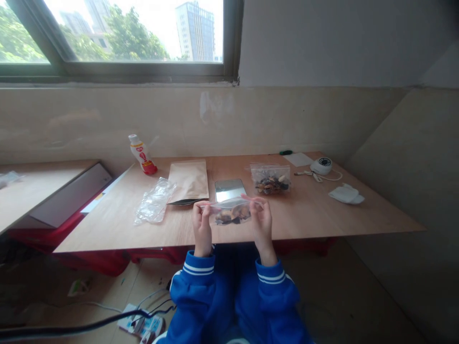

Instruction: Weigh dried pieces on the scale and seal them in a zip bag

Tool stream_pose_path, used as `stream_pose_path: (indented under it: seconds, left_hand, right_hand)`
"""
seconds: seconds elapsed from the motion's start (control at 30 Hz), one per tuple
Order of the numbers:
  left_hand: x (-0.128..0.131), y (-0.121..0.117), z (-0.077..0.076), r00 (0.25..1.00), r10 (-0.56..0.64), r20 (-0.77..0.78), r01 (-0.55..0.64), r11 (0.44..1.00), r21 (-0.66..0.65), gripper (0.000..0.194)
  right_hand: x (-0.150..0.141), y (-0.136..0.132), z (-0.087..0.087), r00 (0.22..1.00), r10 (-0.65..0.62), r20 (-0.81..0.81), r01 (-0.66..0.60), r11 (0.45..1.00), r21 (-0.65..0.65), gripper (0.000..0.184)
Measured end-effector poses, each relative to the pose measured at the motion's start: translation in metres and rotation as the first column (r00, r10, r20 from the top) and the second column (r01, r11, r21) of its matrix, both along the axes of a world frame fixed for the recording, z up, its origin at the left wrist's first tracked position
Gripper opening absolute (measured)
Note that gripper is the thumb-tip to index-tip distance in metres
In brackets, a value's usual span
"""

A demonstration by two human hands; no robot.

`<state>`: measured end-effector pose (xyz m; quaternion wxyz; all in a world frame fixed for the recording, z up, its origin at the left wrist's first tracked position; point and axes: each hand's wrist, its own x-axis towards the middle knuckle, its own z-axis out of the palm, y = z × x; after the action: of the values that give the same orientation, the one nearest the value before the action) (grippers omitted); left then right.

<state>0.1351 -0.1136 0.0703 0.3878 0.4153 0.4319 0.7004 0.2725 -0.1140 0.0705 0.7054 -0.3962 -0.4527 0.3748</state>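
Clock centred on the clear bag, twelve pointing away from the person. Bag is held up at the near edge of the table, with brown and dark dried-looking pieces sitting low inside, so filling looks done here. Left hand, at nine, pinches its upper corner between thumb and fingers; right hand, at three, pinches the opposite end the same way. Top edge is drawn out between them; in my judgement the work is at the bag's mouth, closing or straightening it. Whether the seam is sealed all the way across, cannot tell. At one to two o'clock a second bag rests on the table, loaded with similar pieces; that one reads as filled too, its seal too small to judge. At twelve, just beyond the held bag, a flat silver-topped device, perhaps a scale; no bag on it. At eleven, a brown paper pouch lies apart from both hands, dark strip along its near edge; no pieces visible there, so it appears unused as yet. At ten, crumpled clear plastic touches or nearly touches the pouch, with no pieces showing in it.
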Motion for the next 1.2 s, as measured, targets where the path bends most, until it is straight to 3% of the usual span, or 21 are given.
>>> stream_pose_path:
  seconds: [0.1,0.3,0.53,0.67,0.83,1.2]
  left_hand:
    - [0.002,0.001,-0.002,0.999,-0.030,0.045,0.029,0.999,0.024,0.021]
    - [-0.008,0.002,-0.003,0.995,-0.092,-0.027,0.091,0.995,-0.038,0.027]
    - [-0.017,0.004,0.001,0.985,-0.047,-0.166,0.041,0.998,-0.040,0.026]
    - [-0.016,0.004,0.000,0.994,-0.014,-0.105,0.010,0.999,-0.041,0.026]
    - [-0.017,0.008,-0.002,0.997,-0.074,0.014,0.075,0.996,-0.045,0.023]
    - [-0.021,0.008,-0.002,0.993,-0.119,-0.005,0.118,0.989,-0.085,0.022]
  right_hand:
    - [-0.001,-0.002,0.000,0.996,0.057,0.062,-0.054,0.997,-0.055,0.025]
    - [0.008,0.002,-0.012,0.996,0.063,0.060,-0.056,0.992,-0.110,0.030]
    - [0.010,0.003,-0.015,0.998,0.033,0.062,-0.028,0.997,-0.078,0.029]
    - [0.011,0.002,-0.016,0.994,0.090,0.066,-0.084,0.992,-0.096,0.030]
    - [0.010,0.001,-0.013,0.994,0.079,0.071,-0.072,0.993,-0.095,0.029]
    - [0.012,0.000,-0.014,0.997,0.051,0.056,-0.045,0.993,-0.106,0.022]
